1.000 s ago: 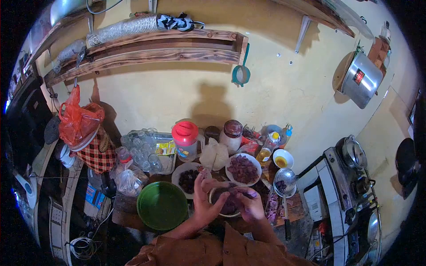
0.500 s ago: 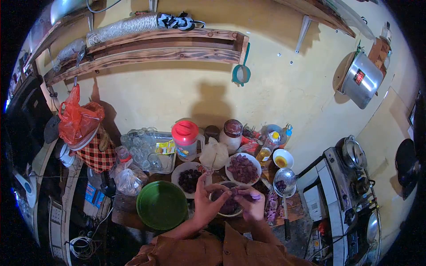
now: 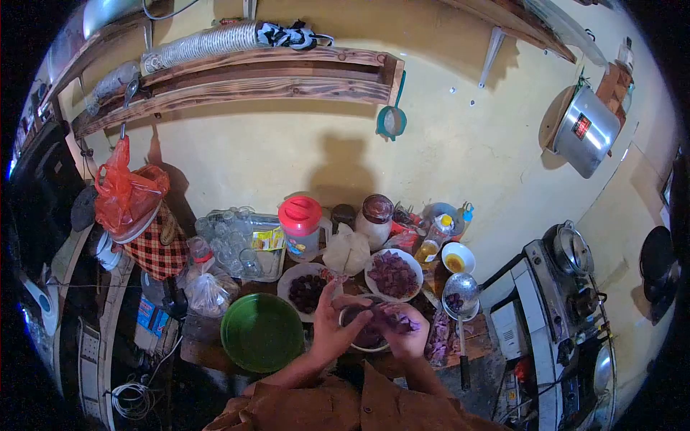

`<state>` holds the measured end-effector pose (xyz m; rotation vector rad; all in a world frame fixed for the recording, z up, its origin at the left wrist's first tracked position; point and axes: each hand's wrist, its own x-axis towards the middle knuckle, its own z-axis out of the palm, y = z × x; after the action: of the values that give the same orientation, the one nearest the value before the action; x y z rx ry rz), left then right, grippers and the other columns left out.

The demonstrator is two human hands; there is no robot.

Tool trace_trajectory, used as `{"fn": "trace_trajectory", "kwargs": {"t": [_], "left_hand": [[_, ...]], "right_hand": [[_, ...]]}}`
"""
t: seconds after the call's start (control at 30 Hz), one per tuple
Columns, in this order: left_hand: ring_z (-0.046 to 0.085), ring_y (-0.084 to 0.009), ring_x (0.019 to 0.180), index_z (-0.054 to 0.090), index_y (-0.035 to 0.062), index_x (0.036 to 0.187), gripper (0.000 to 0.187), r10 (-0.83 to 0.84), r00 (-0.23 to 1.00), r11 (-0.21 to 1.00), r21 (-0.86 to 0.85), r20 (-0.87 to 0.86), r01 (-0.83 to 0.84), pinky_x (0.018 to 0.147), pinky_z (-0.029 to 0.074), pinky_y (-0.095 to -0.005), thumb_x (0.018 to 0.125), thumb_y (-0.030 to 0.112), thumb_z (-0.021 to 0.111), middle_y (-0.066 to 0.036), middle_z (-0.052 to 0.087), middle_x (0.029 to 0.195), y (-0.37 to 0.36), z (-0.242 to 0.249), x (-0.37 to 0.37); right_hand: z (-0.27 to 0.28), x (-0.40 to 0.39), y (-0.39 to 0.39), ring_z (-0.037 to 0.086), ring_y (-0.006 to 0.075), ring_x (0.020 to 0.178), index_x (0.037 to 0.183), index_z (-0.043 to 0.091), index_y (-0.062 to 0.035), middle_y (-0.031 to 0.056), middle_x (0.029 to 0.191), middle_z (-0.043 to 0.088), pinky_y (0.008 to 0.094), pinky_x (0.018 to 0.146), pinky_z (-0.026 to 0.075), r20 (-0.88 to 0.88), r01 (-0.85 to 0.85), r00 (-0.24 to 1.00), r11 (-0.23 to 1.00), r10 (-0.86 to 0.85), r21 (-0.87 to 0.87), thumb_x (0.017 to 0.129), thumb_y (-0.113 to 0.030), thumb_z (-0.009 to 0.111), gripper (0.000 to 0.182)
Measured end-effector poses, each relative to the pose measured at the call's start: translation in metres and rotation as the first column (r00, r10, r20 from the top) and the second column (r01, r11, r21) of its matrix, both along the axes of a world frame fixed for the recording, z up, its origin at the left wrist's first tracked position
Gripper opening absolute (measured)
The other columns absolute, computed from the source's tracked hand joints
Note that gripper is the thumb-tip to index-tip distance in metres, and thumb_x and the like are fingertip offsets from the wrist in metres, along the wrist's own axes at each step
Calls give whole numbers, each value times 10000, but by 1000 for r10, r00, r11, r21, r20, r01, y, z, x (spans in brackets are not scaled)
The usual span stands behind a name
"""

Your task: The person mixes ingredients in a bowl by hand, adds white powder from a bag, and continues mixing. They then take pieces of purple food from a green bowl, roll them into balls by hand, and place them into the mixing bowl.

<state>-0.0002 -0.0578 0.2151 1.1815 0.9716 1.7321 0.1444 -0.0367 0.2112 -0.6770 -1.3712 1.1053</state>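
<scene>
Both hands meet over a bowl (image 3: 376, 350) of purple mashed dough (image 3: 368, 336). My left hand (image 3: 333, 327) curves in from the left, its thumb pointing toward the right hand. My right hand (image 3: 408, 339) reaches in from the right, fingers bent toward the left fingertips, with purple dough stuck on them. A lump of the dough seems to lie between the fingers, mostly hidden by them. Behind the left hand stands a plate (image 3: 284, 286) of dark purple balls (image 3: 307, 291). Beyond the right hand a white plate (image 3: 415, 293) carries purple cubes (image 3: 392, 274).
A green basin (image 3: 261, 332) stands left of the hands. To the right, a skimmer (image 3: 463, 291) rests across a small bowl, near purple peelings (image 3: 438, 337). A red-lidded pitcher (image 3: 300, 223), a tray of glasses (image 3: 230, 241) and jars line the back. A stove (image 3: 557, 287) is at right.
My right hand has turned and shifted slightly toward the left, showing more purple dough on its fingers. The left hand stays almost in place.
</scene>
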Motion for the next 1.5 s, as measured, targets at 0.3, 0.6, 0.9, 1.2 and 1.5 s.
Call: {"fn": "trace_trajectory", "kwargs": {"t": [0.3,0.6,0.9,1.2,1.5], "left_hand": [[575,-181,849,256,-18,1238,698,233,858,968,194,-458,-159,814,432,-328,708,30,709,-87,655,858,-2,5,-7],[580,-171,865,221,51,1303,718,132,927,982,173,-352,-74,828,432,-332,735,-27,655,-88,618,874,0,-7,-7],[427,-265,1162,360,79,1247,432,-472,486,810,143,736,569,939,382,-415,905,309,487,-150,419,1290,11,-14,-3],[528,-243,1017,509,59,1052,468,-312,-68,643,263,948,719,917,405,-375,916,477,347,-125,547,1110,33,-80,-18],[393,-150,594,491,54,949,146,112,596,839,-397,795,373,585,362,-267,894,174,429,-8,378,627,30,-32,-3]], "right_hand": [[14,7,0,605,205,874,915,587,-2,118,932,623,315,748,494,243,8,968,980,-57,196,635,98,685,313],[13,6,4,619,228,835,929,562,-32,121,903,621,320,728,504,339,98,894,864,-294,493,583,72,725,397],[23,-7,0,621,229,890,937,600,-62,120,936,635,321,736,506,471,-132,866,833,-167,538,649,20,697,315],[33,6,12,604,269,931,963,625,-43,111,961,644,344,834,460,469,-33,862,904,-190,427,709,-13,662,259],[-2,16,16,601,174,877,932,611,28,119,931,644,281,786,457,162,56,984,992,-73,112,786,23,585,148]]}}
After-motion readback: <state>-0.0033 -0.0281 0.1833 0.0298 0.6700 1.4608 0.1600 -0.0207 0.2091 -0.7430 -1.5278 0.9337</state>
